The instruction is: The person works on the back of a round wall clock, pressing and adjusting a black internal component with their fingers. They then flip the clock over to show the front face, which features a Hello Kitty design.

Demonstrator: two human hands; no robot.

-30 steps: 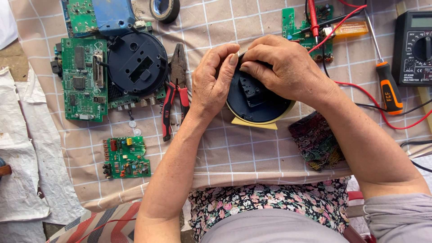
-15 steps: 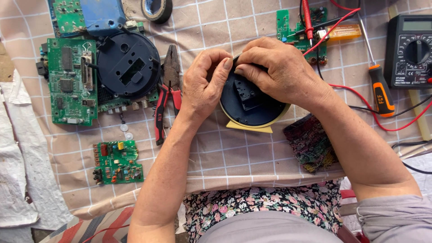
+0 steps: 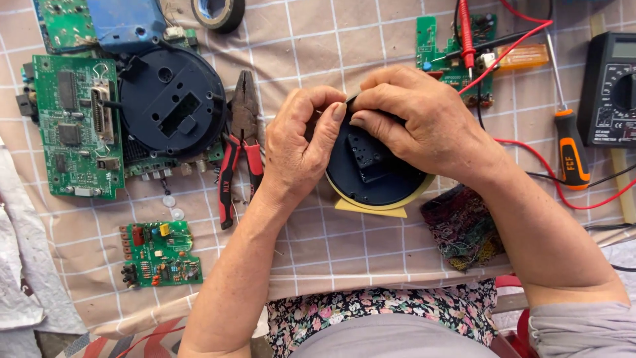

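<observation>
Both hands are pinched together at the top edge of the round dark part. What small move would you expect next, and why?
Probably a small pull or pry at that top edge. The left hand and right hand meet fingertip to fingertip over the far rim of the round dark part, which lies on a yellow piece. What they pinch is hidden. The pliers lie unused beside the left hand, so finger work seems likelier.

A round housing (image 3: 374, 176) lay at the centre of the bench (image 3: 311, 245), pliers (image 3: 242, 142) just left of it. Circuit boards (image 3: 76, 126) filled the upper left, a small board (image 3: 159, 254) sat lower left, and a screwdriver (image 3: 570, 149) and meter (image 3: 609, 89) lay at the right.
</observation>
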